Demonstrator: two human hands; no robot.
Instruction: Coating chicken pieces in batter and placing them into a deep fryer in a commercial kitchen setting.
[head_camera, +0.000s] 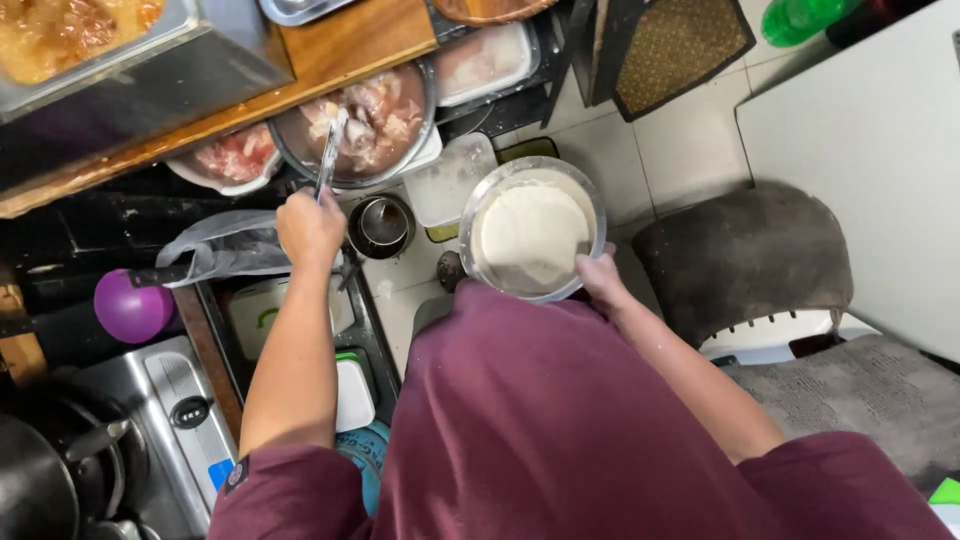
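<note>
A pair of metal tongs is gripped in the left hand, fingers clenched round the handles; the tips are dipped into a steel bowl of raw meat pieces in pale marinade, which is sat on the lower shelf under the wooden worktop; a smaller white bowl of reddish meat is tucked just beside it on the left.

A round metal bowl of white batter or flour is held by the right hand, fingers clamped on the near rim; the bowl is held out in front of the maroon shirt, above the tiled floor; a clear plastic tub is seen just beside it, and a small dark pot is parked between the tub and the left hand.

Also spotted: a steel tray of yellowish food up top left; a white tray of pale meat further back; a purple ball-shaped thing and a grey plastic bag near the left arm; black pans bottom left; a grey padded stool on the right; a green bottle in the top corner, well apart from everything else.
</note>
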